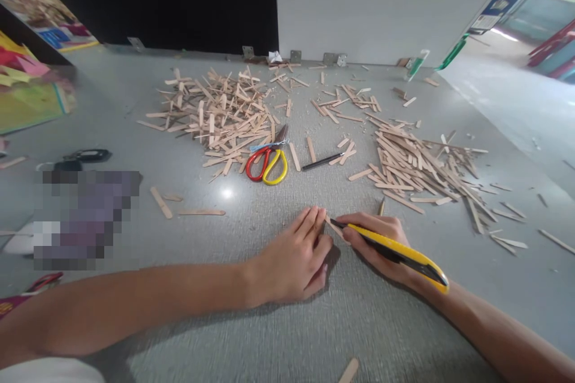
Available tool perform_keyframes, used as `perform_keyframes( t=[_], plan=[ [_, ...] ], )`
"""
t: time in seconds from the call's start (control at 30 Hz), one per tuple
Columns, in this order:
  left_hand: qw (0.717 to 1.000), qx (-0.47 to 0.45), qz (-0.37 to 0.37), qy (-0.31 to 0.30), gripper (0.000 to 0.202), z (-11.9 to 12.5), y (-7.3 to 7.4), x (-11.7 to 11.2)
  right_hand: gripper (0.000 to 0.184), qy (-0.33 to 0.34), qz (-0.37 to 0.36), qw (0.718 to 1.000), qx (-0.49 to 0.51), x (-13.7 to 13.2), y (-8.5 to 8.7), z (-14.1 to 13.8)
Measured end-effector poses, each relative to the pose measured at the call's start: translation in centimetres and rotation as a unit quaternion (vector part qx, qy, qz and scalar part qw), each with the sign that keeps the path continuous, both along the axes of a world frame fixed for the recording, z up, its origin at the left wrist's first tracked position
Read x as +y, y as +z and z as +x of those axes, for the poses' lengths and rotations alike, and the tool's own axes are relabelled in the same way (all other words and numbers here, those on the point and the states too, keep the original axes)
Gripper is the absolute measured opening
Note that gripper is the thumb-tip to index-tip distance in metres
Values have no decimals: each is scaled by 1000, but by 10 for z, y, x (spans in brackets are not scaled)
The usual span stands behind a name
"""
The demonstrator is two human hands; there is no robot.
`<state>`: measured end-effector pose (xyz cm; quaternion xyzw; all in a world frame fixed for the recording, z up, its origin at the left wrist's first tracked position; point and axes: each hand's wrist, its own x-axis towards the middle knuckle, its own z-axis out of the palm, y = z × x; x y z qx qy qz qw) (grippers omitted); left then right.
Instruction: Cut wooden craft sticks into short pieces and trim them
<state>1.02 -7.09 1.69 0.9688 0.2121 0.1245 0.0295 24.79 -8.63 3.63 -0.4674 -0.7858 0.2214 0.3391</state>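
My right hand (pixel 381 242) is wrapped round a yellow and black box cutter (pixel 404 258), its tip slanting down to the left. The tip meets a wooden craft stick (pixel 338 230) lying on the grey tabletop. With its fingertips, my left hand (pixel 299 254) presses the left end of that stick down; the fingers hide this end. The left hand's fingers are bent and close together. A small pointed brass-coloured piece (pixel 381 206) shows just behind my right hand. Beyond both hands lie scissors (pixel 268 161) with one red and one yellow handle, and a dark pen (pixel 322 161).
A heap of craft sticks (pixel 220 108) spreads at the back left, another heap (pixel 417 161) at the right. Loose sticks (pixel 202 212) lie left of my hands. A black and white upright panel (pixel 359 6) closes off the back. Keys (pixel 92 155) lie at the left.
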Motion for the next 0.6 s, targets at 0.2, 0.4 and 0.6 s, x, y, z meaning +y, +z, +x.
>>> perform_keyframes(
  t=[0.2,0.4,0.6],
  plan=[
    [999,-10,-33,6,38,-2,-5,-2,19,27,-5,1000,8,1,-2,0],
    [999,9,-41,5,49,-4,-6,1,20,56,16,998,8,2,1,-3],
    [999,33,-32,-16,56,-3,-3,4,21,87,36,995,-9,4,5,-5]
  ],
)
